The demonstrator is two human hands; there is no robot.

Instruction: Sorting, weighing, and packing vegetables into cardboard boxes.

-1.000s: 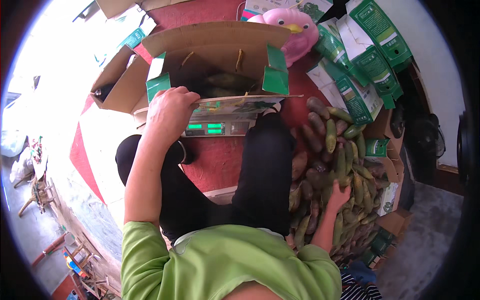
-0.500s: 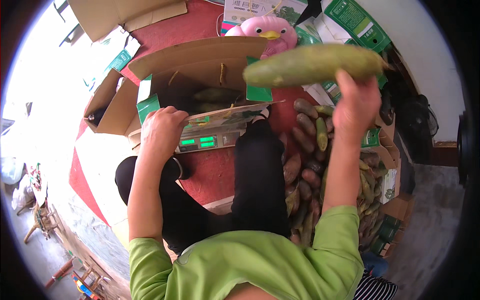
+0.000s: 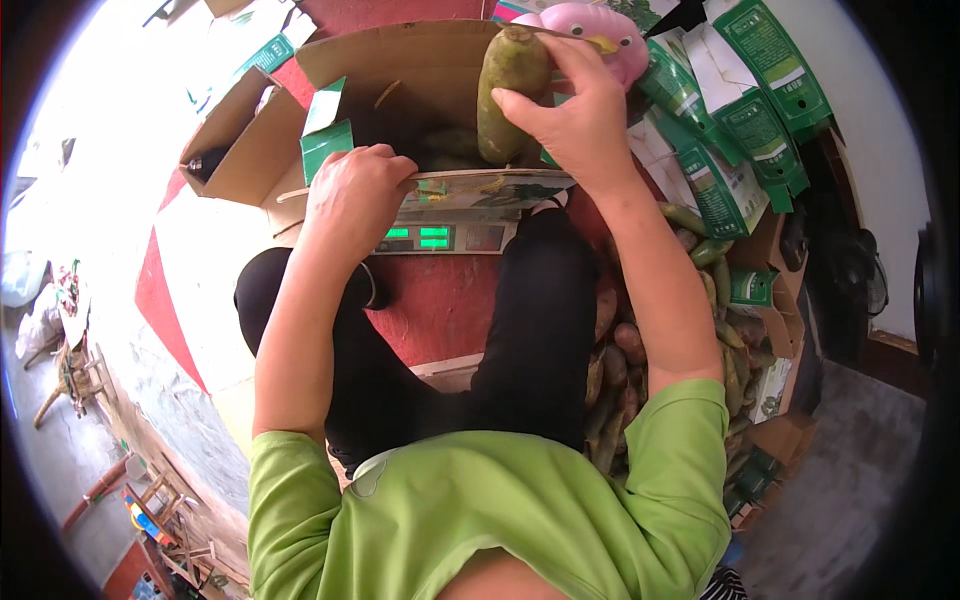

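With its fingers and thumb round one end, my right hand [image 3: 588, 115] holds a large green radish [image 3: 512, 95] over the open cardboard box [image 3: 400, 52]. The radish is upright, its lower end at the box's opening. My left hand [image 3: 362, 190] grips the near flap [image 3: 490, 188] of the box, fingers over its top edge. Other green radishes [image 3: 447, 145] lie inside in shadow, partly hidden by the flap. Under the box is a digital scale [image 3: 485, 238] with lit green displays.
A heap of green and reddish-brown radishes [image 3: 625, 345] lies right of my legs. Green-and-white cartons [image 3: 765, 125] stand at the far right beside a pink duck-faced toy [image 3: 590, 25]. Another cardboard box [image 3: 232, 150] holding a dark object is on the left. Red matting [image 3: 440, 320] covers the floor.
My right hand has brought the radish from the right to above the box and turned it from lying level to upright. My left hand stays on the flap.
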